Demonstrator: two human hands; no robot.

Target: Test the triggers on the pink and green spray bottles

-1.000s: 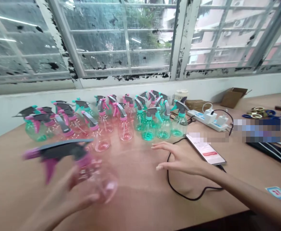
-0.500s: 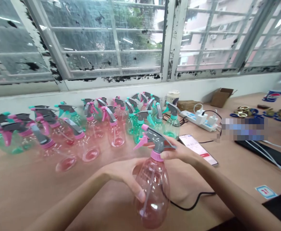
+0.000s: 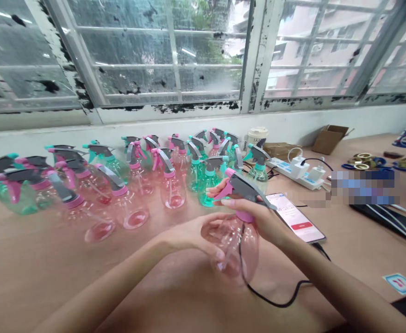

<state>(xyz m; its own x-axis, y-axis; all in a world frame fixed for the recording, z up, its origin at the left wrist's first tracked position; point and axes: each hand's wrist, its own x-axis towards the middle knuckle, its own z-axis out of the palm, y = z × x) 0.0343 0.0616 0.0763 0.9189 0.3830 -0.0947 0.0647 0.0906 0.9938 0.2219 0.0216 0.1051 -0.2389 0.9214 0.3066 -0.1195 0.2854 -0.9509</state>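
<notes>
A clear pink spray bottle (image 3: 235, 249) with a grey and pink trigger head (image 3: 244, 188) is held between my hands, tilted a little. My left hand (image 3: 196, 233) wraps around its body from the left, thumb across the front. At the neck, my right hand (image 3: 258, 215) grips just below the head, its fingers reaching forward by the pink trigger. Behind it stand several similar bottles, among them a pink spray bottle (image 3: 172, 187) and a green spray bottle (image 3: 209, 185). A phone (image 3: 298, 219) lies just right of my right hand.
A black cable (image 3: 282, 305) loops over the table under the bottle. Toward the back right are a white power strip (image 3: 298, 175) with chargers, an open cardboard box (image 3: 329, 138), a lidded cup (image 3: 257, 134) and gold-coloured rings (image 3: 363, 159). A numbered card (image 3: 400, 283) lies at the right.
The held bottle has moved right and away from me, and it leans more. My right hand has closed further around its neck. The view has shifted slightly.
</notes>
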